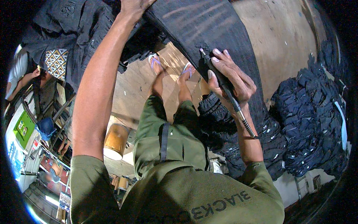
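Observation:
My right hand point(236, 78) is closed around a black pen-shaped rotary grinder point(223, 83), with a springy sleeve and a cable at its rear end. The grinder's small pink tip meets the dark denim trouser leg point(220, 28), near a small rough spot. Pale streaks cross the denim farther up. At the top edge my left hand point(135, 5) lies by the left border of that leg; its fingers are cut off by the frame, so their pose is hidden.
Heaps of dark denim garments point(307, 115) lie on the right, and more dark cloth point(85, 33) hangs at the upper left. A brown bucket-like container point(116, 142) stands on the floor left of my legs. Another person's arm point(24, 80) shows at the far left.

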Demonstrator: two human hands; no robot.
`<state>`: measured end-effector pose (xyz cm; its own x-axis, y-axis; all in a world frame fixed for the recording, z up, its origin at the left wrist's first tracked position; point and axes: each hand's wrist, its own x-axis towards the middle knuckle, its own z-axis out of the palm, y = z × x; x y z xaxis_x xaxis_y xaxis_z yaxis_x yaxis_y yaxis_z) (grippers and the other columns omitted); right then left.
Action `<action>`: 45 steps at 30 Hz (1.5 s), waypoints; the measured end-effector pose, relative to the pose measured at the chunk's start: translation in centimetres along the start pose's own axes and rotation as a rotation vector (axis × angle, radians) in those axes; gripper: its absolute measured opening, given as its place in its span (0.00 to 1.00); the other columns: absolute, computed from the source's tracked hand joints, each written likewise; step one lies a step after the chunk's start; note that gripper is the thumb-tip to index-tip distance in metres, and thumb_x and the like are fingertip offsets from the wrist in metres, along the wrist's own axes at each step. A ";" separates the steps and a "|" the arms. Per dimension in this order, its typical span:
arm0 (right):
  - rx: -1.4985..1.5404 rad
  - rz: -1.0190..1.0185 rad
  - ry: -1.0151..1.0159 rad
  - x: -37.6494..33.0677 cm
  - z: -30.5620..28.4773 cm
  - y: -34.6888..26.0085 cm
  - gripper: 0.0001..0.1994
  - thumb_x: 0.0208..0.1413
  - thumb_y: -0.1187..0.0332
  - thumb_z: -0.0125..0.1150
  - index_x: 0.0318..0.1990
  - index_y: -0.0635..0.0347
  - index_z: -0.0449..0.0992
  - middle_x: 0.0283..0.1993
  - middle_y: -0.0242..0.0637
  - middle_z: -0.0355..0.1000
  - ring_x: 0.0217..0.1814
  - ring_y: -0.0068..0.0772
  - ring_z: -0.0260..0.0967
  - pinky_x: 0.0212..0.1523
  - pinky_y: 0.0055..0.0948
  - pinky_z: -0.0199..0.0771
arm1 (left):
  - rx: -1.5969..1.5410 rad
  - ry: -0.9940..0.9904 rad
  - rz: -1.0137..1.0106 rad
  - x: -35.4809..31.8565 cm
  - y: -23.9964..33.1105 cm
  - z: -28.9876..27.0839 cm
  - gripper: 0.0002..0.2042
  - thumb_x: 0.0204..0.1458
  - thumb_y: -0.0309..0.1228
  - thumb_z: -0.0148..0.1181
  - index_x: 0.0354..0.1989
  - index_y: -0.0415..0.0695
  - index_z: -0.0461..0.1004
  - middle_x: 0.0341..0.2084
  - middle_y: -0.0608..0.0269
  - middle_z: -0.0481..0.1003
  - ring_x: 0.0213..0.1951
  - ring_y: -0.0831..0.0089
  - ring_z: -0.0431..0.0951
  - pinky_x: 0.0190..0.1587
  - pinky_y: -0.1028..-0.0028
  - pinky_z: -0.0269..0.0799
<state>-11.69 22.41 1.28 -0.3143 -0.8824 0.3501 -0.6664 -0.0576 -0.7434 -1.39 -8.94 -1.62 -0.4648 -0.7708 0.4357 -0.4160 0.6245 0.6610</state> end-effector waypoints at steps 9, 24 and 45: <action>0.046 0.001 0.019 -0.2 -0.6 0.0 0.12 0.49 0.76 0.74 0.43 0.68 0.87 0.45 0.50 0.86 0.56 0.48 0.85 0.65 0.52 0.82 | 0.019 0.004 -0.039 0.1 0.4 -0.1 0.21 0.53 0.37 0.79 0.47 0.35 0.80 0.39 0.48 0.86 0.40 0.58 0.87 0.45 0.64 0.79; 0.251 0.720 0.656 -6.2 -5.9 -0.9 0.20 0.79 0.59 0.50 0.68 0.61 0.69 0.65 0.48 0.76 0.63 0.40 0.76 0.70 0.39 0.70 | 0.177 -0.103 -0.027 0.8 0.8 -1.7 0.27 0.53 0.54 0.75 0.48 0.43 0.77 0.38 0.50 0.84 0.45 0.42 0.83 0.49 0.51 0.75; -0.909 0.932 1.137 -41.0 -34.5 -8.5 0.13 0.59 0.74 0.69 0.51 0.56 0.79 0.44 0.45 0.80 0.44 0.49 0.79 0.49 0.44 0.78 | -0.704 -0.722 -0.013 -27.9 27.8 5.9 0.15 0.62 0.40 0.64 0.44 0.39 0.76 0.35 0.41 0.79 0.40 0.35 0.79 0.45 0.49 0.75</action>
<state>-16.42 75.21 12.86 -0.8001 0.3057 0.5161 -0.0089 0.8542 -0.5198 -4.57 30.65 1.02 -0.9229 -0.3703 0.1054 0.0232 0.2198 0.9753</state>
